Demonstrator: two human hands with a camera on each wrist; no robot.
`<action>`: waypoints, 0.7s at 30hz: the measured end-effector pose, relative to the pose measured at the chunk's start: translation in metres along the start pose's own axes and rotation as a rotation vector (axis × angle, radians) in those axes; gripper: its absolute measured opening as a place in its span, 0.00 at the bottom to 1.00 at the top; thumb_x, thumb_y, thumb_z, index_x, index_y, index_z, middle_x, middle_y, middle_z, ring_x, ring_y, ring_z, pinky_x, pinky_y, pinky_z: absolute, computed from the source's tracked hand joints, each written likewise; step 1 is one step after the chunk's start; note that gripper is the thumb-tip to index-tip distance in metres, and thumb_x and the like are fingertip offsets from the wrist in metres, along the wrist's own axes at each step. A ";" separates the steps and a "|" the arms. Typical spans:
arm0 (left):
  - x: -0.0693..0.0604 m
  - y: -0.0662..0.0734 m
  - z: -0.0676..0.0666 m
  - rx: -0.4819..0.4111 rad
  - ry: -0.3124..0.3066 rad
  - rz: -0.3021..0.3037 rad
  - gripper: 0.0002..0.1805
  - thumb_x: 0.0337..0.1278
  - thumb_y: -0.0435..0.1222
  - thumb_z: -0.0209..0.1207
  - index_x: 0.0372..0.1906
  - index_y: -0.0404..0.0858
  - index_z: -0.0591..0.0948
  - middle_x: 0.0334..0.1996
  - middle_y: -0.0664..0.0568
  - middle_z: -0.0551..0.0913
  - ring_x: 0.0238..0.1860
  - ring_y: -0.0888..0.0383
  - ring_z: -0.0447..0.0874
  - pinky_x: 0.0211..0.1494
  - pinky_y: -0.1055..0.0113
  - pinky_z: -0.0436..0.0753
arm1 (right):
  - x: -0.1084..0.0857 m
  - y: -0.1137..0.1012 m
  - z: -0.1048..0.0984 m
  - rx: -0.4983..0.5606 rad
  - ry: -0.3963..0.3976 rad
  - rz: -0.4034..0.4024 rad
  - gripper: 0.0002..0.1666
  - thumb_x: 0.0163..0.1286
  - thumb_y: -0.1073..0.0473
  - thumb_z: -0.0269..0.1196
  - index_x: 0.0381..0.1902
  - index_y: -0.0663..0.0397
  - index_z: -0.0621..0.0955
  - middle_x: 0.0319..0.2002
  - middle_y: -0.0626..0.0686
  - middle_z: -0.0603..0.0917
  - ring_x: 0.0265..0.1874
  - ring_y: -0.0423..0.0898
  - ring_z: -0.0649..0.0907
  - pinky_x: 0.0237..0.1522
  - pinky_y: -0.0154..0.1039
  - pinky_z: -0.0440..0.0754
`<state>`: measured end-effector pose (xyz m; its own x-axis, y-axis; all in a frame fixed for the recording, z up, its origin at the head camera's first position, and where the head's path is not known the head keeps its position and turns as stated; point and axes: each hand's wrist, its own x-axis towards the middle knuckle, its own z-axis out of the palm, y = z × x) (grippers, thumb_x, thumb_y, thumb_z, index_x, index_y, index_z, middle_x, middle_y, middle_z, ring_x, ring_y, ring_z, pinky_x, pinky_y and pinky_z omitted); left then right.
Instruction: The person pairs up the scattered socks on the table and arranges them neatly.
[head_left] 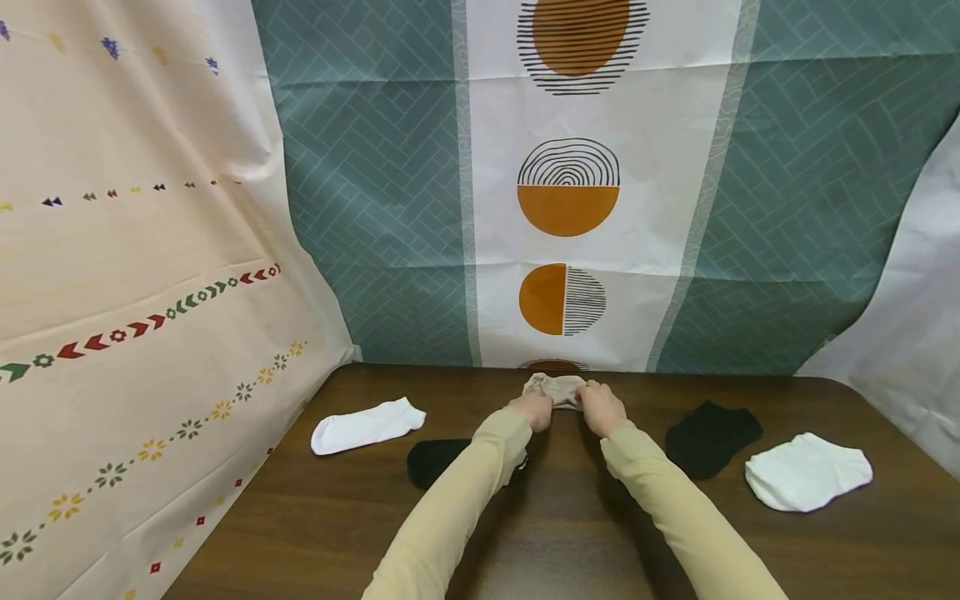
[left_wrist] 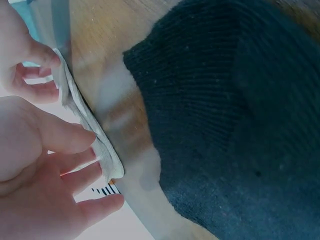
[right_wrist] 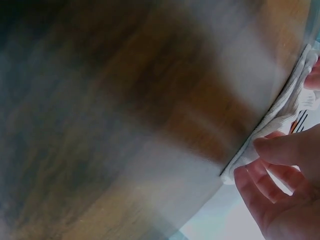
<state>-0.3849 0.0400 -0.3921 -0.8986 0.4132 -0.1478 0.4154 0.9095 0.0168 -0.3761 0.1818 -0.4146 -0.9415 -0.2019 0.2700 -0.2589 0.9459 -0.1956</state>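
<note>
A beige sock (head_left: 561,388) lies at the far edge of the table, between both hands. The left hand (head_left: 534,408) pinches its left end; in the left wrist view the thumb of that hand (left_wrist: 45,165) is on the near side, fingers partly behind the fabric. At the other end, the right hand (head_left: 602,408) pinches the sock, and the right wrist view shows its thumb and fingers (right_wrist: 262,192) around the edge. Partly hidden under the left forearm is a black sock (head_left: 437,461), whose ribbed cuff (left_wrist: 200,75) looms large in the left wrist view.
A white sock (head_left: 367,427) lies at the left of the brown table (head_left: 570,533). To the right are another black sock (head_left: 711,437) and another white sock (head_left: 808,472). Patterned cloth (head_left: 375,208) hangs directly behind the table, with more cloth at both sides.
</note>
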 end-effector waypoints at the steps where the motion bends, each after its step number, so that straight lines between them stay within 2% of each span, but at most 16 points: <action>1: 0.000 0.000 0.000 0.001 -0.001 0.003 0.18 0.62 0.35 0.47 0.56 0.44 0.74 0.58 0.52 0.70 0.58 0.56 0.65 0.47 0.57 0.72 | 0.000 0.000 0.000 0.001 0.004 -0.003 0.12 0.62 0.74 0.51 0.38 0.63 0.80 0.36 0.59 0.75 0.39 0.58 0.74 0.37 0.51 0.74; 5: 0.001 -0.002 0.000 -0.009 -0.007 0.025 0.18 0.61 0.35 0.47 0.56 0.43 0.73 0.58 0.50 0.68 0.59 0.56 0.63 0.48 0.59 0.71 | 0.000 0.001 0.001 0.007 0.016 -0.011 0.12 0.62 0.75 0.51 0.38 0.63 0.79 0.36 0.59 0.75 0.39 0.58 0.73 0.37 0.51 0.74; 9: 0.004 -0.007 0.001 -0.017 -0.001 0.067 0.17 0.60 0.33 0.48 0.54 0.42 0.74 0.56 0.49 0.70 0.57 0.56 0.65 0.48 0.62 0.70 | 0.000 0.002 0.002 0.014 -0.004 -0.020 0.11 0.61 0.75 0.53 0.38 0.64 0.79 0.36 0.59 0.74 0.39 0.59 0.73 0.36 0.51 0.74; 13: 0.004 -0.011 -0.001 -0.043 0.059 0.097 0.16 0.57 0.31 0.51 0.51 0.42 0.76 0.52 0.51 0.73 0.54 0.54 0.68 0.45 0.58 0.71 | 0.002 0.005 -0.001 0.049 -0.026 -0.024 0.09 0.60 0.73 0.55 0.38 0.65 0.79 0.35 0.60 0.73 0.38 0.60 0.74 0.36 0.51 0.74; 17: 0.003 -0.011 -0.002 -0.113 0.137 0.110 0.17 0.56 0.31 0.52 0.50 0.43 0.77 0.52 0.51 0.72 0.54 0.51 0.67 0.44 0.53 0.71 | 0.002 0.009 -0.004 0.102 -0.004 -0.023 0.08 0.60 0.71 0.56 0.37 0.65 0.79 0.33 0.60 0.74 0.37 0.59 0.75 0.36 0.49 0.74; 21: 0.000 -0.013 -0.006 -0.141 0.199 0.148 0.15 0.55 0.30 0.52 0.48 0.41 0.79 0.48 0.50 0.74 0.49 0.52 0.72 0.43 0.58 0.73 | 0.001 0.008 -0.006 0.127 0.039 -0.015 0.08 0.60 0.70 0.56 0.37 0.66 0.79 0.32 0.59 0.74 0.36 0.58 0.75 0.36 0.50 0.74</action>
<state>-0.3909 0.0286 -0.3864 -0.8452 0.5306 0.0636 0.5333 0.8300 0.1632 -0.3772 0.1904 -0.4102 -0.9289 -0.2034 0.3093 -0.3004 0.9025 -0.3087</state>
